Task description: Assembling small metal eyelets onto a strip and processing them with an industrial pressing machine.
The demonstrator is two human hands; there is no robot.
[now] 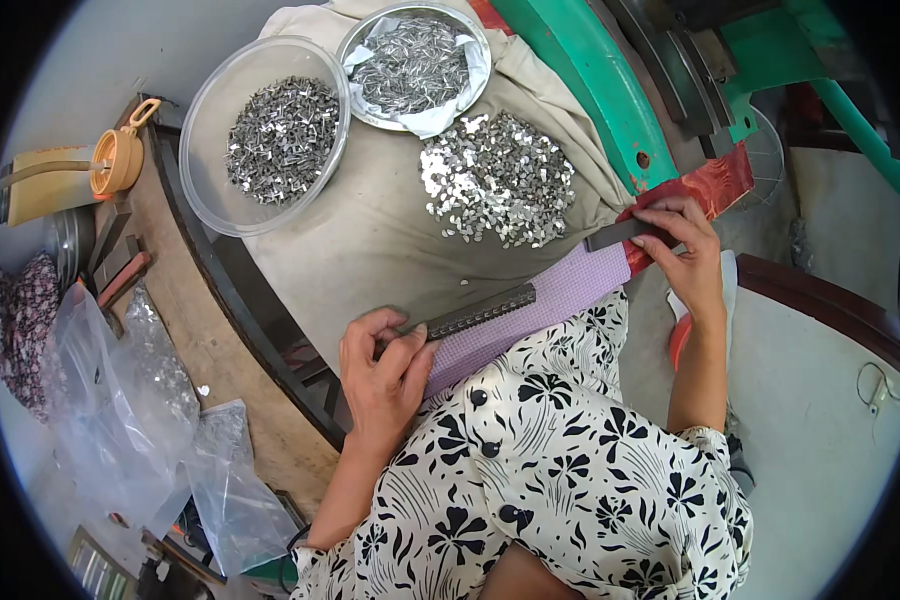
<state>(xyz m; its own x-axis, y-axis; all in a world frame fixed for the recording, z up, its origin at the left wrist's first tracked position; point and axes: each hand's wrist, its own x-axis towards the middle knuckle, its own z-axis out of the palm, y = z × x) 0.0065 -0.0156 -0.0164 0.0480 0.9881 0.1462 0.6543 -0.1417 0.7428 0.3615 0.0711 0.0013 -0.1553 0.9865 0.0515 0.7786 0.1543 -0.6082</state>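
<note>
My left hand (378, 375) is closed on the left end of a long dark metal bar (485, 308) with a row of small notches or pieces along its edge. That bar lies on a purple checked cloth (580, 285) across my lap. At the right, my right hand (695, 260) pinches a shorter dark flat bar (615, 235) between thumb and fingers, over a red patterned strip (722, 185). Beyond both hands, a loose pile of small flat silvery metal pieces (500, 180) is spread on a beige cloth (390, 265).
At the back stand a clear plastic tub (205, 180) of small metal parts and a metal bowl (343, 50) of thin silvery pieces. Green machinery (590, 90) rises at the back right. A wooden bench (235, 345) with plastic bags (120, 400) and an orange-lidded container (117, 160) is at the left.
</note>
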